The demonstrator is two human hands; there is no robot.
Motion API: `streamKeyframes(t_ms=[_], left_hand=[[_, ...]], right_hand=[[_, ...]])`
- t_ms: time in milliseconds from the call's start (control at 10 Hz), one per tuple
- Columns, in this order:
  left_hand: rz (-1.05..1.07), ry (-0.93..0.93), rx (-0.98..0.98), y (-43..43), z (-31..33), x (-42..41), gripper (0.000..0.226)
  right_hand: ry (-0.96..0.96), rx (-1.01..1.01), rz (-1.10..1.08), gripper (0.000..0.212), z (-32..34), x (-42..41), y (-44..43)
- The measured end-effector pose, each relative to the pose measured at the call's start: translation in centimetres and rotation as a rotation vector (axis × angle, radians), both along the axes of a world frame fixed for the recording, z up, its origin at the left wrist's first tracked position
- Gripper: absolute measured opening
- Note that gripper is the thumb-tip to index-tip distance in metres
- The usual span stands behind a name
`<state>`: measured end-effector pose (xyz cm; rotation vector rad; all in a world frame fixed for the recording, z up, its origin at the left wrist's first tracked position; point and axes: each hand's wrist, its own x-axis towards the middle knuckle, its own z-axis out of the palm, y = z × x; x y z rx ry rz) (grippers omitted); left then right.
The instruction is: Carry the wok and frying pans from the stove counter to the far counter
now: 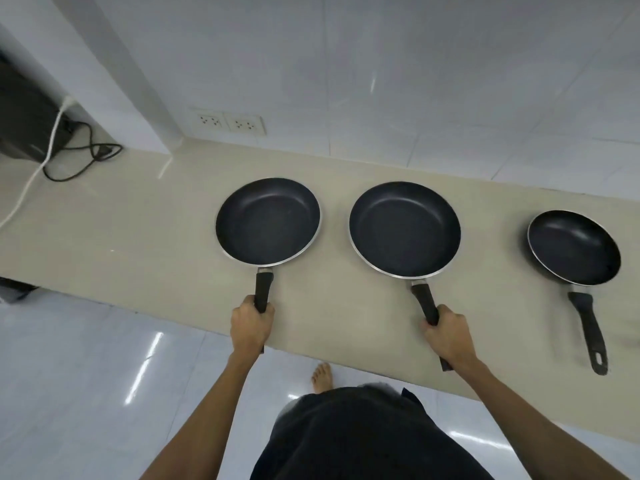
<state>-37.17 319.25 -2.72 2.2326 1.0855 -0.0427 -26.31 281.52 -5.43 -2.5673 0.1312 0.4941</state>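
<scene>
Gripping black nonstick pans (267, 222) (404, 229): left hand (251, 324), right hand (447, 332).

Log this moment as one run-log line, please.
left hand: gripping left pan handle | right hand: gripping middle pan handle | small pan: untouched, right | counter

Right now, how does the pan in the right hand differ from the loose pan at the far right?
The held pan looks wider than the loose pan. The right hand grips the held pan's handle; the loose pan's handle lies free on the counter. Both are dark, empty, with black handles pointing toward the person.
</scene>
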Motion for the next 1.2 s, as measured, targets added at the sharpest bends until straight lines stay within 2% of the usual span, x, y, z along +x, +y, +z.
streamKeyframes(t_ms=[600,800,900,1000,1100,1200], left_hand=[[-0.06,0.079,-0.061,1.8,-0.9,0.4,0.031],[-0.127,0.099,-0.087,2.2,-0.7,0.1,0.035],[-0.154,0.123,-0.058,2.2,-0.3,0.2,0.043],[-0.146,0.118,-0.035,1.9,1.0,0.2,0.062],[-0.168,0.079,0.071,1.2,1.9,0.0,0.07],[-0.282,0.018,0.236,-0.3,3.5,0.1,0.067]], right_hand=[[0.059,-0.054,-0.038,0.025,1.3,-0.6,3.7],[0.084,-0.052,-0.009,0.037,2.4,-1.0,3.6],[0.103,-0.056,0.029,0.048,2.8,-1.3,3.2],[0.108,-0.023,0.079,0.052,3.5,-1.7,2.4],[0.078,0.024,0.086,0.058,3.9,-1.8,1.1],[0.061,0.049,0.113,0.064,5.0,-1.6,-0.8]])
